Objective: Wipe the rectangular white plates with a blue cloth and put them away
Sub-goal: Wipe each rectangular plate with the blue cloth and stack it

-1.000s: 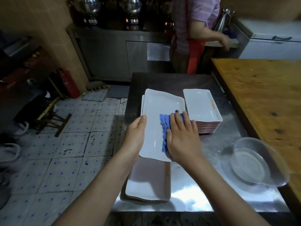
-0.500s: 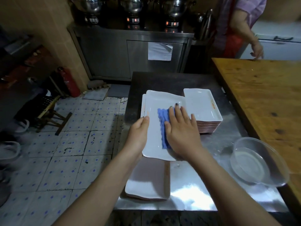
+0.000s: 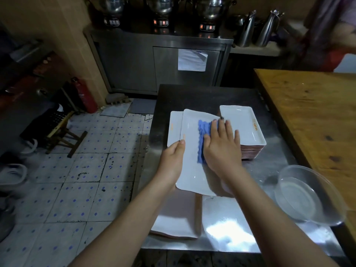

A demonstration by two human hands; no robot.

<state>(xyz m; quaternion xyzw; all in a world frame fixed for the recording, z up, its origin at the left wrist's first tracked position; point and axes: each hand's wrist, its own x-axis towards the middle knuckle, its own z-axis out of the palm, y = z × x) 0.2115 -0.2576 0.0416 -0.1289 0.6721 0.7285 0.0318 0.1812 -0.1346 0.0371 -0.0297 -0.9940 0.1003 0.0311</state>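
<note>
Much of the blue cloth [image 3: 203, 139] hides beneath the right hand [image 3: 221, 151], whose straight fingers [image 3: 228, 131] press it onto the white plate [image 3: 192, 170] near the counter's [image 3: 227, 231] left edge, while the left hand [image 3: 172, 160] grips the plate's left rim, thumb on top, other fingers probably curled underneath.

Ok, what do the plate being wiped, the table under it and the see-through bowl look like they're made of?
The plate looks like glazed ceramic, glossy white with small highlights, though melamine is possible. The table looks like stainless steel, grey and reflecting light. The bowl is clear, plastic or glass; I cannot tell which.
</note>
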